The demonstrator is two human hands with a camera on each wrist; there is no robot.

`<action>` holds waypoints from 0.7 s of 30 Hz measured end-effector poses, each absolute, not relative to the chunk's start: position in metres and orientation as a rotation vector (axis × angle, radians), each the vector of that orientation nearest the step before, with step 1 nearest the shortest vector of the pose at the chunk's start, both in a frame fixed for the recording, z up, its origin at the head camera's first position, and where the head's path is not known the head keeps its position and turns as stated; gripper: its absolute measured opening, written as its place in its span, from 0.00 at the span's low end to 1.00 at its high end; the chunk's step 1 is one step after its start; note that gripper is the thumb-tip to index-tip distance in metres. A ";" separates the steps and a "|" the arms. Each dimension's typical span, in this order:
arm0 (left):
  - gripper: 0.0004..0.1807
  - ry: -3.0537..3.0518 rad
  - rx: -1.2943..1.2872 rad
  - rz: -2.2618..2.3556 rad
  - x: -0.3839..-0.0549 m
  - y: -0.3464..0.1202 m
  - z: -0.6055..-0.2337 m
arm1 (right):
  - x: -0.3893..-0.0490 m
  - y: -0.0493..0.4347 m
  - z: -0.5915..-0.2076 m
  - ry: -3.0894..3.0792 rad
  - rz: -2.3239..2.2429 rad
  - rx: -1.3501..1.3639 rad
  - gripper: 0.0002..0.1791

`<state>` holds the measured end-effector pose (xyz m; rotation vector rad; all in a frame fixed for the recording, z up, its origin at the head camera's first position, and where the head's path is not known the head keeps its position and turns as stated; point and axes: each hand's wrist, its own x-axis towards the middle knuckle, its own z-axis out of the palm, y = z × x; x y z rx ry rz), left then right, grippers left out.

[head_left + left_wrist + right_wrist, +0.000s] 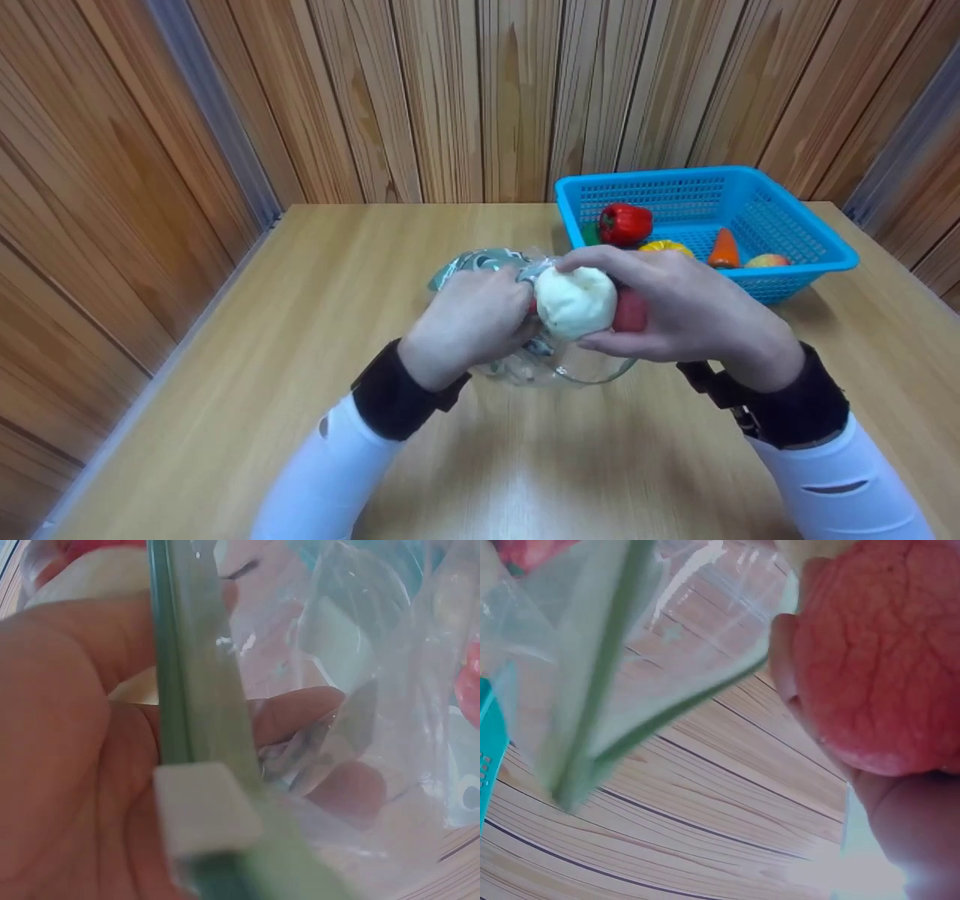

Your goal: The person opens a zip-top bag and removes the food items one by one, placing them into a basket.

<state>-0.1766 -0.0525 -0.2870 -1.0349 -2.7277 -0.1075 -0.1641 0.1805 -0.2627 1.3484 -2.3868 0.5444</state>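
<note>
My left hand (472,311) grips a clear zip bag (529,367) with a grey-green print, its fingers curled at the bag's mouth. In the left wrist view the green zip strip (176,690) and a white slider (202,810) cross in front of the palm. My right hand (675,307) holds a cream-white round thing (576,304) between thumb and fingers, beside the bag's mouth. Against that palm is a red, wrinkled round thing (885,652); I cannot tell whether the two are joined. Another red thing (469,686) shows at the bag in the left wrist view.
A blue plastic basket (806,225) stands at the back right of the wooden table (300,337). In it are a red bell pepper (626,223), a carrot (724,249), something yellow (666,246) and a reddish-yellow fruit (767,260). A wood-panelled wall rises behind.
</note>
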 end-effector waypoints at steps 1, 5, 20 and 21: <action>0.13 -2.737 -1.030 -0.109 -0.177 -0.052 -0.287 | -0.165 0.181 -0.262 -2.351 0.561 1.358 0.39; 0.15 -2.772 -1.030 -0.147 -0.178 -0.052 -0.288 | -0.167 0.182 -0.261 -2.234 0.612 1.376 0.40; 0.18 -2.785 -1.010 -0.038 -0.176 -0.050 -0.286 | -0.183 0.195 -0.262 -1.928 0.775 1.139 0.40; 0.17 -2.784 -1.012 -0.031 -0.176 -0.050 -0.286 | -0.184 0.195 -0.262 -1.917 0.778 1.127 0.40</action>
